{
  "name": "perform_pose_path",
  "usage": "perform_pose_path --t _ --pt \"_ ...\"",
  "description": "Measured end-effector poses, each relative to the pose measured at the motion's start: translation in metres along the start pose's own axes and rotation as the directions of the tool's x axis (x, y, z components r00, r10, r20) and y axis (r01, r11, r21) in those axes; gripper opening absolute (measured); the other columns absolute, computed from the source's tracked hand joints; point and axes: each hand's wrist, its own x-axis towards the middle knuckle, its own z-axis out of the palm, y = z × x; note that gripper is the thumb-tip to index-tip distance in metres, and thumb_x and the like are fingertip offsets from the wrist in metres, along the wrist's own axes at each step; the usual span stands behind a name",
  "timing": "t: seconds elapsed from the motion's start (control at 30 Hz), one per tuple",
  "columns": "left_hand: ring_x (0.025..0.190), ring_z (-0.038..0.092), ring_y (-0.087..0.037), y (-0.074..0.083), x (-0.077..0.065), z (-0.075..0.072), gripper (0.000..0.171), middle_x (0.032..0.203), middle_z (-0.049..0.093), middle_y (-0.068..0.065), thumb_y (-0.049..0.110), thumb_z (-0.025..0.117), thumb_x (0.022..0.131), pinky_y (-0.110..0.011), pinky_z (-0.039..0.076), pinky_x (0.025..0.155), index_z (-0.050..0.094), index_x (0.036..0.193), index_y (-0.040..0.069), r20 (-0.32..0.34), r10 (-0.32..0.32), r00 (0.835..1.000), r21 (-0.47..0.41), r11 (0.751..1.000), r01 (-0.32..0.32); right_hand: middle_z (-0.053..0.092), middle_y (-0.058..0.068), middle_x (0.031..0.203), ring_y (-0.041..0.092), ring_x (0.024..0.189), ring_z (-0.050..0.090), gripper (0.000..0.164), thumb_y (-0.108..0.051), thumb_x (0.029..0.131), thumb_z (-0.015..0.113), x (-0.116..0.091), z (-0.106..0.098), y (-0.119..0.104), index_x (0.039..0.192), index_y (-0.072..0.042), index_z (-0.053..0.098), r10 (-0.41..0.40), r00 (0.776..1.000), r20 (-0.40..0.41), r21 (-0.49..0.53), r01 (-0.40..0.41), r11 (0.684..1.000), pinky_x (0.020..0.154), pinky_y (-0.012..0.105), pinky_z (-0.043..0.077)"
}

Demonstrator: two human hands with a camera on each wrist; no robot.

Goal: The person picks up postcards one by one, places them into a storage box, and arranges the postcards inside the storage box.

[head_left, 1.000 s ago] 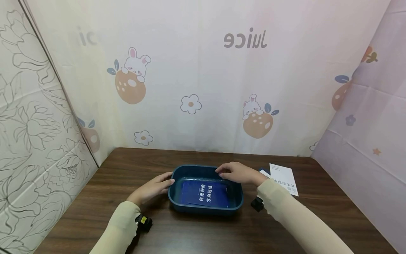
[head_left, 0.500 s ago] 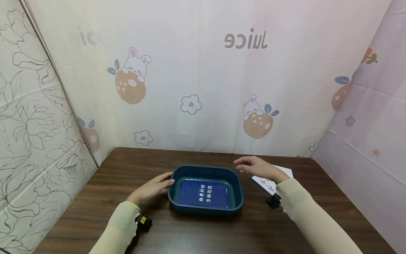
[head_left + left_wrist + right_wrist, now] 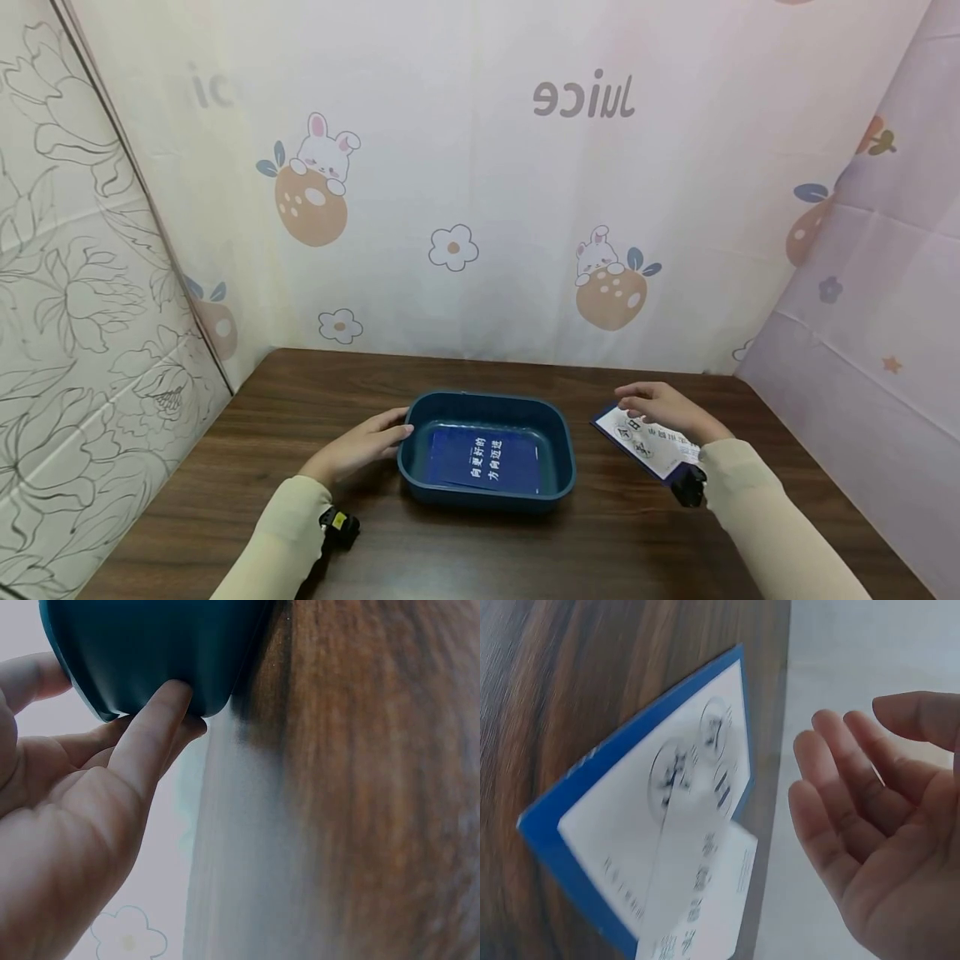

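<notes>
A dark blue-green plastic bin [image 3: 487, 498] sits in the middle of the wooden table. Flat inside it lies a blue printed card [image 3: 450, 462] with white Chinese characters. My left hand [image 3: 360, 447] rests against the bin's left end; in the left wrist view its fairly straight fingers [image 3: 150, 735] touch the outer wall, the thumb at the rim. To the right of the bin, my right hand [image 3: 667, 406] is over a blue-bordered white card [image 3: 637, 442], fingers loosely bent and holding nothing. A plain white printed card [image 3: 727, 900] overlaps the bordered one in the right wrist view.
The dark wooden tabletop [image 3: 480, 554] extends around the bin. Behind it hangs a pale curtain [image 3: 480, 167] with rabbits and fruit, and a flower-drawn sheet [image 3: 82, 300] hangs at the left. Small black cameras are strapped at both wrists.
My right hand has moved from over the bin's right rim rightward to the cards beside it. The left hand, bin and card inside have stayed put.
</notes>
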Motion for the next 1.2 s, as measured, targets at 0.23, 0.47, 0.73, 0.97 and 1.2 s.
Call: perform_pose_path --t 0.23,0.47,0.73,0.97,1.2 --pt "0.135 0.047 -0.036 0.000 0.001 0.000 0.064 0.155 0.037 -0.021 0.038 0.051 0.106 -0.052 0.039 0.109 0.031 0.155 0.004 0.007 0.005 1.000 -0.005 1.000 -0.005 0.056 0.035 0.129 0.042 0.106 0.065 0.051 -0.026 0.105 0.053 -0.005 -0.007 0.018 0.135 0.015 0.049 0.153 0.984 -0.087 -0.059 -0.158 0.986 0.090 0.052 0.054" --pt "0.133 0.049 -0.036 -0.001 0.000 0.000 0.063 0.154 0.038 -0.022 0.036 0.050 0.106 -0.051 0.040 0.108 0.031 0.155 0.002 0.010 0.019 1.000 -0.019 1.000 -0.019 0.065 0.032 0.113 0.040 0.099 0.066 0.061 -0.031 0.101 0.058 -0.007 -0.016 0.037 0.131 0.021 0.047 0.322 0.929 -0.182 -0.107 -0.344 0.933 0.085 0.053 0.054" --pt "0.134 0.048 -0.036 -0.001 0.001 0.000 0.062 0.154 0.038 -0.021 0.036 0.051 0.106 -0.051 0.041 0.108 0.031 0.155 0.003 0.012 0.022 1.000 -0.023 1.000 -0.022 0.055 0.040 0.116 0.044 0.098 0.057 0.073 -0.042 0.094 0.066 -0.012 -0.026 0.060 0.123 0.023 0.050 0.423 0.872 -0.246 -0.139 -0.464 0.875 0.082 0.056 0.051" --pt "0.134 0.048 -0.036 -0.002 0.002 -0.001 0.062 0.154 0.037 -0.022 0.036 0.050 0.107 -0.050 0.041 0.108 0.031 0.155 0.002 0.022 0.029 0.999 -0.021 0.999 -0.029 0.055 0.041 0.107 0.043 0.092 0.056 0.091 -0.049 0.088 0.071 -0.012 -0.029 0.072 0.120 0.030 0.041 0.501 0.831 -0.243 -0.179 -0.546 0.819 0.082 0.054 0.052" --pt "0.133 0.049 -0.036 -0.001 0.001 -0.001 0.062 0.154 0.037 -0.023 0.036 0.050 0.107 -0.051 0.040 0.108 0.030 0.155 0.002 0.015 0.025 1.000 -0.027 0.999 -0.025 0.055 0.038 0.103 0.041 0.090 0.054 0.095 -0.056 0.086 0.071 -0.013 -0.028 0.071 0.118 0.029 0.043 0.502 0.826 -0.258 -0.168 -0.550 0.818 0.083 0.055 0.051"
